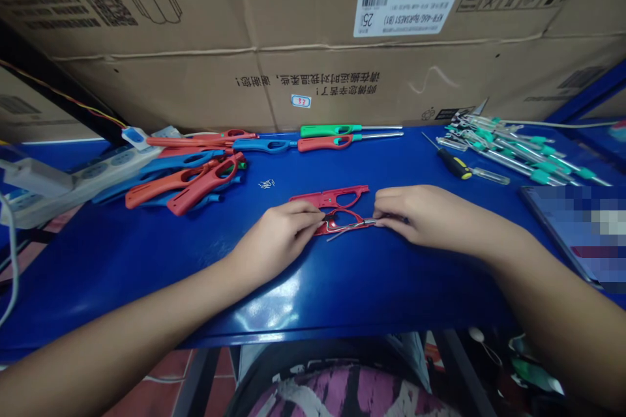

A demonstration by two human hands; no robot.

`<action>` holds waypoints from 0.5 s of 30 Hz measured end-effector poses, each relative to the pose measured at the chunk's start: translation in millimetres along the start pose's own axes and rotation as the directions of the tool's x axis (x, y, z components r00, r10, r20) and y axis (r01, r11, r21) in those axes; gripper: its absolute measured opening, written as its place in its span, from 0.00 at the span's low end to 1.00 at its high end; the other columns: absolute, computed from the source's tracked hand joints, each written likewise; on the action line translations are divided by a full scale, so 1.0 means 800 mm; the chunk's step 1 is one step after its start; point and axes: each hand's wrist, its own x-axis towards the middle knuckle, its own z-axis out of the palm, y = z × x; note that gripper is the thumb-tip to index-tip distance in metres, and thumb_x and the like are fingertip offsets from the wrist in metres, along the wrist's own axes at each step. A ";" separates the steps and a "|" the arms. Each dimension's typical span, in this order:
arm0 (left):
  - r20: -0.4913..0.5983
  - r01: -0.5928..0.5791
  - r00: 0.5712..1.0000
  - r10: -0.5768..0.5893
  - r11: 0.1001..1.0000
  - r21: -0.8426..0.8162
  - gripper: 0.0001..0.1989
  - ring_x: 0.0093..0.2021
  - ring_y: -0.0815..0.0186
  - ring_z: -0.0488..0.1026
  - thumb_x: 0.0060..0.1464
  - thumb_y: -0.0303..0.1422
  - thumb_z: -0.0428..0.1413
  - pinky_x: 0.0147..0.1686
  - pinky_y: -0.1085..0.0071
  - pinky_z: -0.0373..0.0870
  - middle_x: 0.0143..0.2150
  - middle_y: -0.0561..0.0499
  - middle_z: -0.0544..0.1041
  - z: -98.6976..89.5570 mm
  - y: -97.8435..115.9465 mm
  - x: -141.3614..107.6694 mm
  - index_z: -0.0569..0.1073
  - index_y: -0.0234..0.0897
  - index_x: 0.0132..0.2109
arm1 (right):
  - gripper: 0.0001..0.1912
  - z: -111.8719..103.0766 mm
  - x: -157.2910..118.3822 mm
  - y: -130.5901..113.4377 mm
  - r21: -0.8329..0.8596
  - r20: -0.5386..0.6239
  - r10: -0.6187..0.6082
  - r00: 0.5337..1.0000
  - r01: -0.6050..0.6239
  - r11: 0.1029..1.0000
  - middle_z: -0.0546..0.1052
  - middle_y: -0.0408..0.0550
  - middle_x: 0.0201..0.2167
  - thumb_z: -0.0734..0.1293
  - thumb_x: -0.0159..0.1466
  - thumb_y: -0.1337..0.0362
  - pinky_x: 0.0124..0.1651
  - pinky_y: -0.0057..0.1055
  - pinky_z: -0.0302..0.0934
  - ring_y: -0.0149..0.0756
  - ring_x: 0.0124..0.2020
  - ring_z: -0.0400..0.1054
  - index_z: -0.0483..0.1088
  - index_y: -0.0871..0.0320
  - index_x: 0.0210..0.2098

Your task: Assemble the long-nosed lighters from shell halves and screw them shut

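Red plastic forms the half-shell (pixel 321 230) in the middle of the frame, lying between the hands with thin wires (pixel 337 229) along it. At its left part, the left hand (pixel 274 232) has thumb and fingers pinched together on it. The right hand (pixel 415 214) pinches the narrow right end, where the wires run up to the fingertips; the exact contact is hidden. Just above lies a second shell (pixel 323 199), also red.

On the blue table (pixel 303 300), red and blue handles (pixel 166 186) are heaped at the left, beside a power strip (pixel 120 163). Upper centre, a green lighter (pixel 317 130) lies just above a red lighter (pixel 323 143). Metal rods (pixel 523 150) with green parts are piled at the upper right, near a screwdriver (pixel 454 164). Across the top stands a carton (pixel 186 85) with a white label (pixel 405 11).
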 end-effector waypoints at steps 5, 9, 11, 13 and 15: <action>0.160 -0.064 0.987 0.034 0.980 0.191 0.15 0.49 0.56 0.77 0.69 0.31 0.49 0.50 0.58 0.77 0.50 0.40 0.78 -0.009 0.008 -0.007 0.78 0.30 0.53 | 0.07 0.002 0.001 0.002 0.036 -0.010 -0.020 1.000 0.021 0.999 0.75 0.46 0.36 0.63 0.69 0.66 0.35 0.30 0.55 0.35 0.34 0.69 0.72 0.57 0.35; 0.254 -0.114 0.967 0.025 0.933 0.341 0.18 0.49 0.53 0.74 0.69 0.34 0.49 0.48 0.53 0.76 0.50 0.38 0.76 -0.019 0.024 -0.011 0.75 0.29 0.57 | 0.07 0.003 0.001 0.004 0.053 -0.018 -0.023 1.000 0.024 0.998 0.76 0.46 0.36 0.63 0.68 0.66 0.35 0.30 0.55 0.35 0.34 0.69 0.73 0.57 0.36; 0.286 -0.144 0.958 0.023 0.899 0.412 0.19 0.48 0.51 0.73 0.69 0.34 0.49 0.45 0.51 0.75 0.50 0.37 0.75 -0.023 0.029 -0.014 0.73 0.28 0.60 | 0.07 0.003 0.001 0.005 0.056 -0.020 -0.024 1.000 0.025 0.998 0.76 0.46 0.36 0.63 0.68 0.65 0.35 0.30 0.55 0.35 0.34 0.69 0.73 0.56 0.36; 0.298 -0.152 0.954 0.020 0.890 0.429 0.19 0.46 0.51 0.72 0.69 0.32 0.48 0.43 0.52 0.75 0.48 0.38 0.75 -0.024 0.030 -0.016 0.71 0.28 0.61 | 0.07 0.002 0.001 0.006 0.060 -0.015 -0.026 1.000 0.027 0.998 0.76 0.46 0.36 0.63 0.69 0.65 0.35 0.30 0.56 0.35 0.34 0.69 0.73 0.56 0.36; 0.282 -0.114 0.959 0.007 0.924 0.366 0.18 0.46 0.53 0.72 0.69 0.30 0.49 0.43 0.54 0.74 0.48 0.40 0.75 -0.024 0.025 -0.017 0.71 0.32 0.61 | 0.08 0.001 0.000 0.007 0.070 -0.005 -0.025 1.000 0.025 0.997 0.75 0.46 0.36 0.63 0.69 0.64 0.35 0.31 0.57 0.35 0.35 0.69 0.73 0.56 0.36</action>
